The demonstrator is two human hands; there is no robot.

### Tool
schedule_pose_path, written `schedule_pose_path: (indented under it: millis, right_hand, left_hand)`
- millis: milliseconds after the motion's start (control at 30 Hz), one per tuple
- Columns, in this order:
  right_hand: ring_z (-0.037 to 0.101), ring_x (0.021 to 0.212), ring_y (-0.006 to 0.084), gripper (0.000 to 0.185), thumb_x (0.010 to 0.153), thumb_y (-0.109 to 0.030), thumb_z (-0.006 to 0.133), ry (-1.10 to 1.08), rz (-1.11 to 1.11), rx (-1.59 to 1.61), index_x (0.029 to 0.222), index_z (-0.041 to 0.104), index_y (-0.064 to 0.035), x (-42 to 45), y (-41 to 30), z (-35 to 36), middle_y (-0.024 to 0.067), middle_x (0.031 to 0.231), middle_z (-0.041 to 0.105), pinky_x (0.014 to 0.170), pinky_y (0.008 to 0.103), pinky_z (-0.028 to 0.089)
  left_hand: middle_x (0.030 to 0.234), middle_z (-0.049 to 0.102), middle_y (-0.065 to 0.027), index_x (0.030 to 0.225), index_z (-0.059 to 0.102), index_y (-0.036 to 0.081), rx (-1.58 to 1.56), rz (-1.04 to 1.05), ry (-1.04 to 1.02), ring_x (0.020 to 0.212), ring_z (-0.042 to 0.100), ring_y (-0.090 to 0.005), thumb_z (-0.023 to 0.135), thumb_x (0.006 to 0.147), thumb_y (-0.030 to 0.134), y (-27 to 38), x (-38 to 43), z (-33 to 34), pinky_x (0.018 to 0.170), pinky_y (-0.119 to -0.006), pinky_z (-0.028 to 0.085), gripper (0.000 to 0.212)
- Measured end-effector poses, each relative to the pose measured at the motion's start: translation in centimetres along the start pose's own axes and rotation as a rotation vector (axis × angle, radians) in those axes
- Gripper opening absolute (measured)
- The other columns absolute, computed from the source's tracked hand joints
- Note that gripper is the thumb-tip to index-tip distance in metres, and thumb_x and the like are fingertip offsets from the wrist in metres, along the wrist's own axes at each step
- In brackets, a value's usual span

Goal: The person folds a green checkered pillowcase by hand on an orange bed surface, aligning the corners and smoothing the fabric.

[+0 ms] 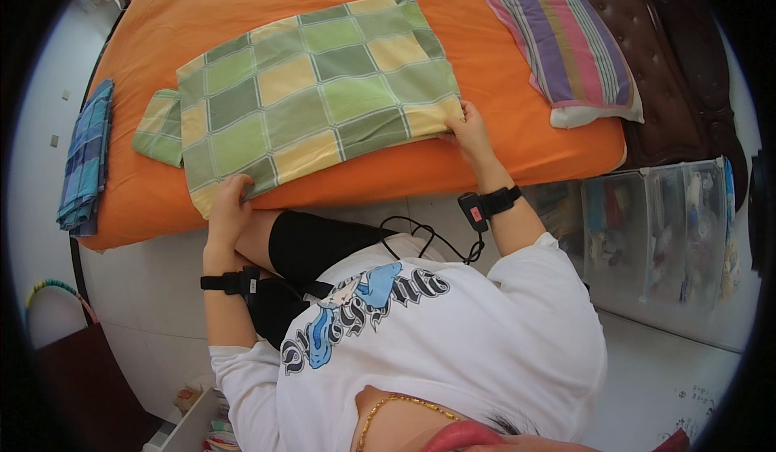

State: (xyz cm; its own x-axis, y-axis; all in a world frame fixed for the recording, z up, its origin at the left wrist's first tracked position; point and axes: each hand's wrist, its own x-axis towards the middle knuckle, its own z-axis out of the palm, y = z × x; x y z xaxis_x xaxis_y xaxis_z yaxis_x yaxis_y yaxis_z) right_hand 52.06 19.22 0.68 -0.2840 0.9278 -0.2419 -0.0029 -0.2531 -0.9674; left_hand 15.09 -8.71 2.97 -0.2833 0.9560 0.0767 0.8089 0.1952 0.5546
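Note:
A green and yellow checked cloth (pixel 321 82), perhaps a pillowcase, lies spread nearly flat on the orange-sheeted bed (pixel 515 155). My left hand (pixel 228 200) grips its near left corner, fingertips partly hidden by the hand itself. At the near right corner, my right hand (pixel 468 129) pinches the edge with the thumb on top and the other fingers partly under the fabric. A smaller folded piece of matching checked cloth (pixel 156 127) touches the left side of the spread one and is partly covered by it.
A folded blue plaid cloth (pixel 88 161) sits at the bed's left edge. On the right, a striped pillow (pixel 576 45) rests against the brown tufted headboard (pixel 652 70). Translucent plastic drawers (pixel 655 233) stand below it. A black cable (pixel 433 237) hangs from my right wrist strap.

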Motion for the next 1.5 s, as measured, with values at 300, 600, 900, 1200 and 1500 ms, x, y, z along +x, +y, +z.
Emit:
schedule_pose_path:
  millis: [300, 600, 900, 1200, 1500]
  right_hand:
    - [0.061, 0.062, 0.0124, 0.036, 0.085, -0.003, 0.047, -0.190, -0.097, 0.072, 0.121, 0.053, 0.0009, -0.1, -2.7, -2.1, 0.0106, 0.093, 0.064, 0.056, 0.0246, 0.053]
    - [0.063, 0.088, 0.0128, 0.030, 0.085, 0.004, 0.047, -0.322, -0.330, -0.124, 0.108, 0.065, 0.0012, 3.3, -7.3, -2.2, 0.0086, 0.101, 0.066, 0.079, 0.0253, 0.053]
    - [0.064, 0.091, 0.0151, 0.030, 0.084, 0.007, 0.049, -0.295, -0.366, -0.321, 0.110, 0.064, 0.0034, 4.7, -5.4, -5.0, 0.0097, 0.104, 0.066, 0.084, 0.0278, 0.053]
    - [0.064, 0.093, 0.0158, 0.027, 0.092, -0.009, 0.051, -0.367, -0.202, -0.181, 0.115, 0.061, 0.0029, 4.4, -5.5, -4.2, 0.0098, 0.104, 0.065, 0.084, 0.0284, 0.053]
    - [0.055, 0.062, 0.0075, 0.009, 0.091, -0.009, 0.057, -0.089, -0.572, -0.418, 0.092, 0.058, 0.0005, 4.0, -5.9, -2.4, 0.0045, 0.079, 0.061, 0.056, 0.0240, 0.046]
  left_hand:
    - [0.088, 0.052, -0.0112, 0.094, 0.055, 0.002, 0.046, 0.013, 0.190, 0.079, 0.053, -0.0266, 0.057, 0.073, -0.007, 0.2, -1.5, -1.2, 0.069, -0.033, 0.046, 0.023]
    - [0.098, 0.058, -0.0150, 0.097, 0.054, 0.000, 0.056, 0.129, 0.359, 0.087, 0.056, -0.0350, 0.058, 0.086, 0.000, 0.5, -0.3, -2.5, 0.075, -0.037, 0.046, 0.011]
    - [0.104, 0.059, -0.0132, 0.100, 0.052, 0.002, 0.167, 0.185, 0.471, 0.094, 0.056, -0.0343, 0.053, 0.085, -0.004, 0.4, 1.5, -2.2, 0.080, -0.038, 0.047, 0.016]
    - [0.113, 0.057, -0.0118, 0.109, 0.058, 0.006, 0.348, 0.175, 0.323, 0.099, 0.056, -0.0325, 0.052, 0.077, -0.010, -0.5, 0.9, -2.7, 0.081, -0.039, 0.048, 0.036]
    - [0.114, 0.057, -0.0104, 0.104, 0.059, 0.005, 0.440, 0.216, 0.327, 0.101, 0.057, -0.0313, 0.054, 0.075, -0.009, 0.7, 0.7, -2.2, 0.083, -0.040, 0.048, 0.032]
